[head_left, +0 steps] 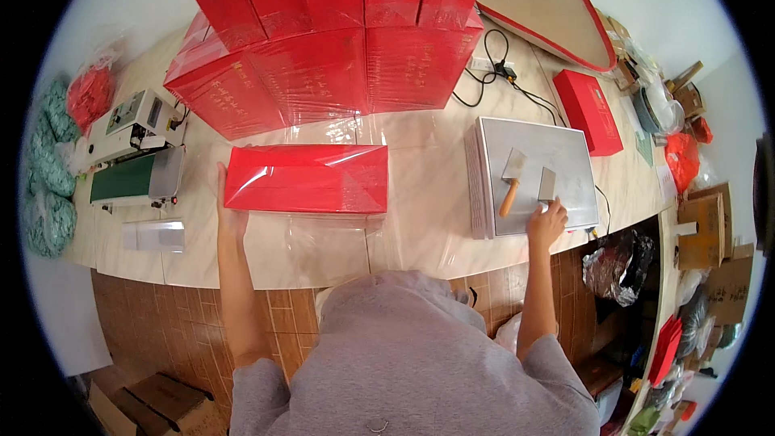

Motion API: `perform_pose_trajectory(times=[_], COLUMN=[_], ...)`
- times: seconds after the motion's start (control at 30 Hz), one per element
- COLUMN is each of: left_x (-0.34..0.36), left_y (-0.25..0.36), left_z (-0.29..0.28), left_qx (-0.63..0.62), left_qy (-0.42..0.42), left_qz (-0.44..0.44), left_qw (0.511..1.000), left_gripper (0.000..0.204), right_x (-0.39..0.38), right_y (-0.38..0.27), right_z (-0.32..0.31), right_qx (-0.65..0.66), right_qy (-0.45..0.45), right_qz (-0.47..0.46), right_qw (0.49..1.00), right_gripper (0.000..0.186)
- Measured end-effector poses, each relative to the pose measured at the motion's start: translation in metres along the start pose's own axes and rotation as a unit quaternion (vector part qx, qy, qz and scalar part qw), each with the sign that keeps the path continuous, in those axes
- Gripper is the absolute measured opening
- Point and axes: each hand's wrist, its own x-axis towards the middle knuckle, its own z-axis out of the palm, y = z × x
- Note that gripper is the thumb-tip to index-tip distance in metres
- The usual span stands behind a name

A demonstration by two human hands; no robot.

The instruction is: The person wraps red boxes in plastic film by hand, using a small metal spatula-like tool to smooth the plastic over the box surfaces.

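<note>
A long red box (307, 178) wrapped in clear film lies on the table in front of me. Against its left end rests my left hand (231, 211), fingers stretched along the side and partly hidden by the box. To the right, my right hand (549, 224) is closed round the handle of a small scraper (547, 184), whose flat metal blade lies over a grey metal-topped plate unit (565, 145). Beside it on the same plate is a second scraper (513, 169) with a wooden handle. Loose clear film (323, 234) spreads from the box's near edge.
Stacked red boxes (323, 73) in film stand at the back. On the left are a white and green machine (133, 169) and a clear plastic piece (153, 236). Another red box (588, 113), black cables (525, 93) and a red-rimmed tray (549, 8) lie at the back right.
</note>
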Motion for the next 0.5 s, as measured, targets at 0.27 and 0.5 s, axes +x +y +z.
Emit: perform_pose_trajectory(times=[0.27,0.5], left_x=[-0.035,-0.141], left_y=[-0.033,-0.1], left_z=[0.005,-0.014], left_qx=[-0.02,0.249], left_qy=[0.141,0.288], left_qz=[0.048,0.149], left_qw=[0.989,0.912], left_gripper=[0.053,0.051], right_x=[-0.133,-0.137], right_y=[-0.237,-0.301], right_z=[-0.045,-0.028], right_qx=[0.585,0.544], right_qy=[-0.387,-0.361], right_qz=[-0.233,-0.151], right_qw=[0.673,0.742], right_gripper=[0.082,0.081])
